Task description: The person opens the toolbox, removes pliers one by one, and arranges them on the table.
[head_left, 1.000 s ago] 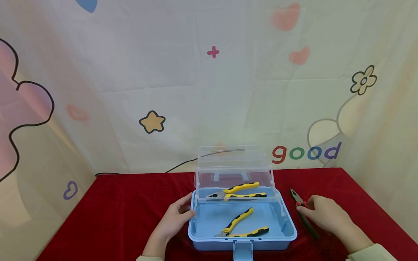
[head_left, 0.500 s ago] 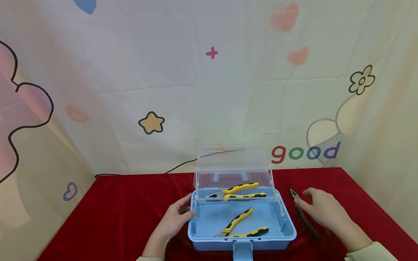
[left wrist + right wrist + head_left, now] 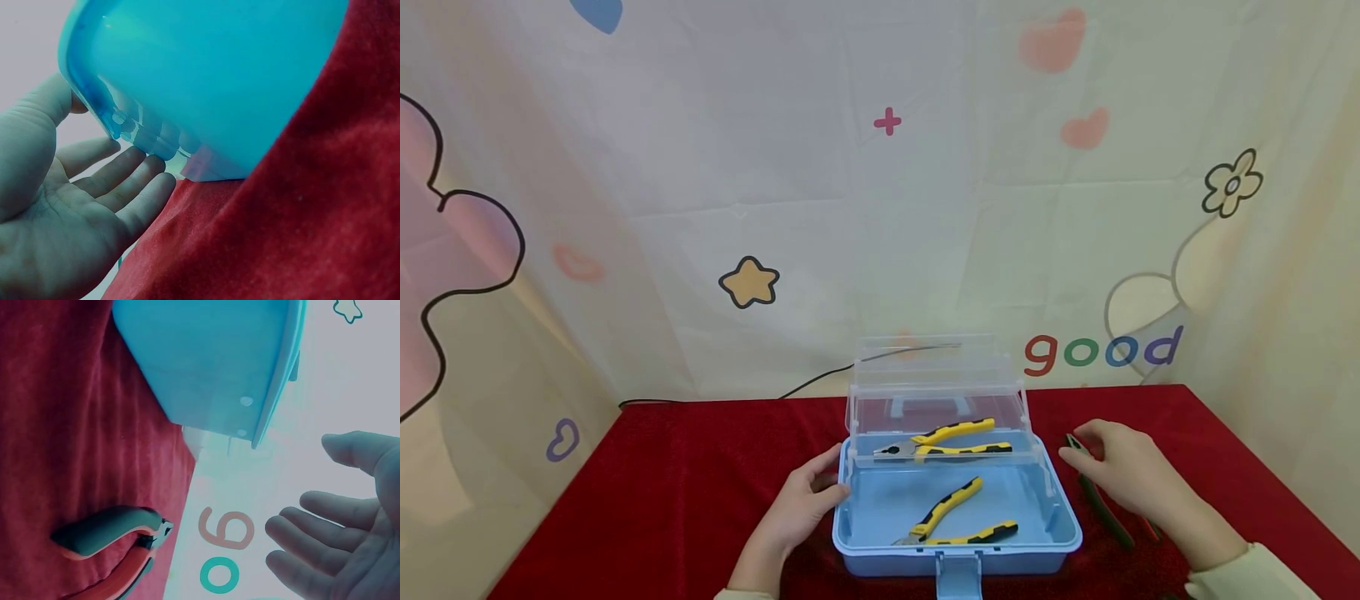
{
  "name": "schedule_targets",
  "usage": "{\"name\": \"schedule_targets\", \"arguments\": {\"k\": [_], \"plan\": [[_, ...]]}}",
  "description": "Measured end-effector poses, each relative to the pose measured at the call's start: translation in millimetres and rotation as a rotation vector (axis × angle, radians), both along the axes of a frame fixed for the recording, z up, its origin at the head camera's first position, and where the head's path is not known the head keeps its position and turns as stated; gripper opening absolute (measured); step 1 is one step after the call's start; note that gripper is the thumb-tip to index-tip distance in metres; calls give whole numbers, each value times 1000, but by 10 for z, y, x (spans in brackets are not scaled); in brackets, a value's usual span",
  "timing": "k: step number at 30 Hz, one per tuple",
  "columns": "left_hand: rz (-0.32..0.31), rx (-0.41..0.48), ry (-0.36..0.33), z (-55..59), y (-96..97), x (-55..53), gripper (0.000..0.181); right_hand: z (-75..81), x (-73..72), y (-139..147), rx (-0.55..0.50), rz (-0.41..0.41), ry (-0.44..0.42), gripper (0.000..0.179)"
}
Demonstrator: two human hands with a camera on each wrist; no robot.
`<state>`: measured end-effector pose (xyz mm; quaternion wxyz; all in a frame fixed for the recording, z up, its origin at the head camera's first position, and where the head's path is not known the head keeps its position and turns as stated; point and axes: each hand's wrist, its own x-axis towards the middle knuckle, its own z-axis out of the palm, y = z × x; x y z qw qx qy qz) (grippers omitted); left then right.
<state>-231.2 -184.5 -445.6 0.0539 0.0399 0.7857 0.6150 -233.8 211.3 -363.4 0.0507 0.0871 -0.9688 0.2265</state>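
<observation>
My left hand holds the left side of a light blue toolbox, its thumb over the rim and fingers along the outer wall. The left wrist view shows those fingers nearly straight beside the glossy wall. My right hand hovers right of the box with fingers relaxed and nothing in them. Beneath it, pliers with dark green and red handles lie on the cloth, partly hidden by the hand. The right wrist view shows these pliers apart from the hand.
The toolbox's clear lid stands raised. Yellow-and-black pliers sit in its rear part behind clear plastic; another yellow-and-black pair lies on its floor. A red cloth covers the table, and a printed curtain hangs behind.
My right hand has let go of the red-and-green pliers, lifted and moved slightly away toward the back, with its fingers loosened. My left hand and the toolbox have stayed put.
</observation>
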Motion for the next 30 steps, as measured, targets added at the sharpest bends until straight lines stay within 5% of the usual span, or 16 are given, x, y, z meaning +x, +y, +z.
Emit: {"name": "schedule_targets", "arguments": {"k": [30], "plan": [[-8,-3,-4,3,1,-1,64,158,-53,-207,6,79,22,53]]}}
